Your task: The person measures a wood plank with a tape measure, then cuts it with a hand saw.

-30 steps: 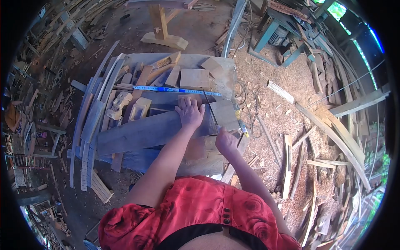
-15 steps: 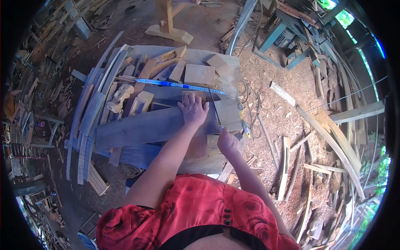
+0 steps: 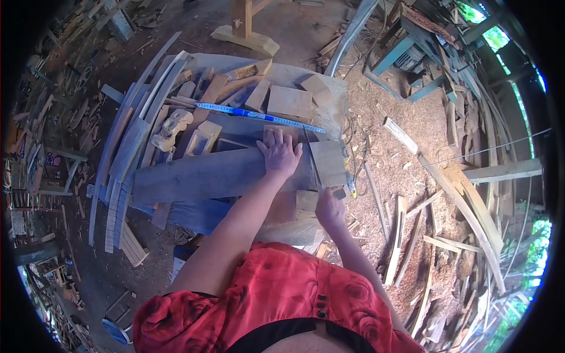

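A wide dark board [image 3: 200,173] lies across the workbench. My left hand [image 3: 279,154] presses flat on it with fingers spread; the fingertips reach a small reddish wood piece [image 3: 272,129] at the board's far edge. Near the board's right end, my right hand [image 3: 331,210] is closed around the handle of a narrow saw. The saw's thin dark blade [image 3: 312,156] crosses the board's width, beside a paler squarish end section [image 3: 329,163]. My fingers hide most of the handle. Beyond the board lies a blue and white measuring strip [image 3: 247,113].
Wood blocks [image 3: 290,102] and a carved piece [image 3: 172,130] crowd the bench's far side. Curved slats [image 3: 126,141] lie along its left edge. Sawdust [image 3: 376,170] and offcuts cover the floor at right, near a blue-framed machine [image 3: 406,62].
My right hand has drawn the saw slightly towards my body, so it sits lower in view. My left hand stays flat on the board. The whole view has shifted slightly.
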The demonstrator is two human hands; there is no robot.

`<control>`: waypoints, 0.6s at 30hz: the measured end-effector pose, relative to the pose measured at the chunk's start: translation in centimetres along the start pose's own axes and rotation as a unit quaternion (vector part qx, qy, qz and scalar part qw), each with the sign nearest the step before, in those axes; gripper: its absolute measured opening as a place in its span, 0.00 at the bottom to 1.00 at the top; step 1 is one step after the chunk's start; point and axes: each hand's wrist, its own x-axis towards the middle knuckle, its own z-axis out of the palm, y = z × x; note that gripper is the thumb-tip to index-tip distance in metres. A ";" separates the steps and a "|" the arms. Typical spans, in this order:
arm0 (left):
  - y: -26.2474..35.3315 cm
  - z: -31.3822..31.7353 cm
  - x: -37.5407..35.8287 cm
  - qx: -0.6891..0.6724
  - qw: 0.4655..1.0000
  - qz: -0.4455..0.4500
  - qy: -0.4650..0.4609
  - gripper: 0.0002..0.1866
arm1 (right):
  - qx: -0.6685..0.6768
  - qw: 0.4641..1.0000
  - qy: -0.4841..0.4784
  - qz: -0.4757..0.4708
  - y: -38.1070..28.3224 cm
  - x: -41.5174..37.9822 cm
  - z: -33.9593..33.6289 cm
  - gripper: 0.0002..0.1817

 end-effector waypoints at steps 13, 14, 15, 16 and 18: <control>-0.5 0.4 0.1 -0.009 1.000 0.005 0.002 0.23 | -0.019 1.000 0.009 -0.003 0.2 0.0 1.0 0.10; -0.4 0.4 0.1 -0.008 1.000 0.002 -0.003 0.23 | -0.019 0.999 0.040 -0.019 0.7 -1.6 1.0 0.11; -0.4 0.2 0.1 -0.011 1.000 -0.001 -0.004 0.23 | -0.022 0.999 0.038 -0.020 0.7 -3.4 0.6 0.11; -0.3 0.1 0.2 -0.006 1.000 -0.004 -0.009 0.23 | -0.028 0.998 -0.041 0.038 0.6 -5.0 -0.3 0.11; -0.3 0.1 0.1 -0.002 1.000 -0.008 -0.019 0.24 | -0.037 0.987 -0.121 0.098 0.4 -5.4 -0.9 0.11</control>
